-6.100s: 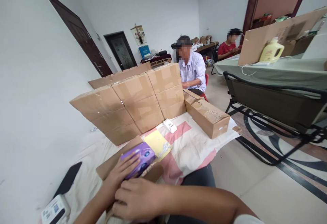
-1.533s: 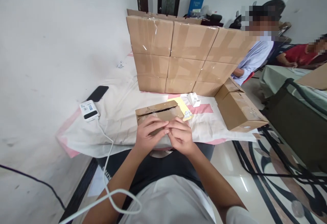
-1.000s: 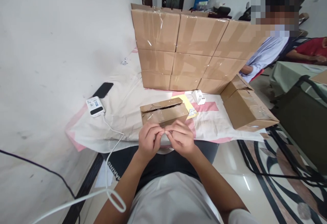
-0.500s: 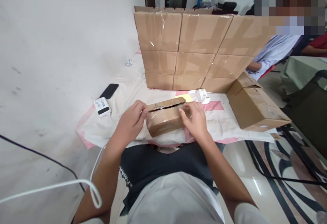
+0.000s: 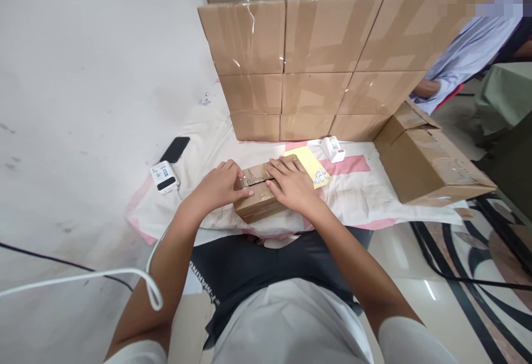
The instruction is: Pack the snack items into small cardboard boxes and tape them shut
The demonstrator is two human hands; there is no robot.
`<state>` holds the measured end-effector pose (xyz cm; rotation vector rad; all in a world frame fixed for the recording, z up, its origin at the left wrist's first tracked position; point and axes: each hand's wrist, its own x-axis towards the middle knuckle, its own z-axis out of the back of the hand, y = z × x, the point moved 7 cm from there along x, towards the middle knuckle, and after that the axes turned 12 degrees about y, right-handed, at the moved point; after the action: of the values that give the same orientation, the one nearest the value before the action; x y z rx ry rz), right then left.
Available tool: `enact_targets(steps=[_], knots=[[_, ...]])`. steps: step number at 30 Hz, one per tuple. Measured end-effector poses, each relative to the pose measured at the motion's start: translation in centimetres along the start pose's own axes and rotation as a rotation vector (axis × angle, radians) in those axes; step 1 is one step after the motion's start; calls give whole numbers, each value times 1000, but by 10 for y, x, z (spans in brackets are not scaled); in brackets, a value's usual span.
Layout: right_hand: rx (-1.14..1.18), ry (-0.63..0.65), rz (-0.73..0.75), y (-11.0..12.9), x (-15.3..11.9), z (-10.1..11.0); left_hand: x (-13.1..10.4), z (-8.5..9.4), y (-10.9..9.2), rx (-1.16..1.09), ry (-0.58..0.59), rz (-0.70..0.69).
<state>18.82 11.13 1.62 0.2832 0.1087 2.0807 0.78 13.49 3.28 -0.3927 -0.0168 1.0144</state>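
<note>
Small cardboard box (image 5: 257,200) under both palms: left hand (image 5: 218,186) flat at its 9 o'clock, right hand (image 5: 293,184) flat at 3, neither gripping.

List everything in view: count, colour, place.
small cardboard box: 1, brown, on the cloth under both hands
stacked cartons: 9 showing, brown, walled up behind it
large carton: 1, brown, right on the cloth
yellow packet: 1, beside the small box
white gadget: 1, at the foot of the stack
power bank: 1, white, left
phone: 1, black, left
cloth: 1, white and pink
co-worker's sleeve: pale blue, top right
left hand: flat on the small box
right hand: flat on the small box
</note>
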Motion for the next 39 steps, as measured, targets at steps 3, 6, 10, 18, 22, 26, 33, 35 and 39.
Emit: enact_targets(steps=[3,6,10,18,22,26,33,35,39], knots=[[14,-21,0,-1,-1,0,2,-3,7,6,-31,51],[18,-36,4,-2,-1,-1,2,-5,15,-68,-46,102],[22,-37,-4,-3,-2,-1,6,-20,19,-403,-1,33],[79,-109,16,6,0,1,17,-36,39,-611,-201,53],[213,-500,53,-31,-45,26,3,-36,52,-629,-398,113],[306,-819,-364,-151,-114,21,-51,-57,53,-716,-901,184],[231,-117,-280,-224,-72,-53,-99,-168,11,-694,-1065,148],[179,-8,-286,-217,-55,-63,-97,-185,6,-646,-1006,156],[157,60,-306,-208,-41,-73,-94,-188,10,-531,-973,235]])
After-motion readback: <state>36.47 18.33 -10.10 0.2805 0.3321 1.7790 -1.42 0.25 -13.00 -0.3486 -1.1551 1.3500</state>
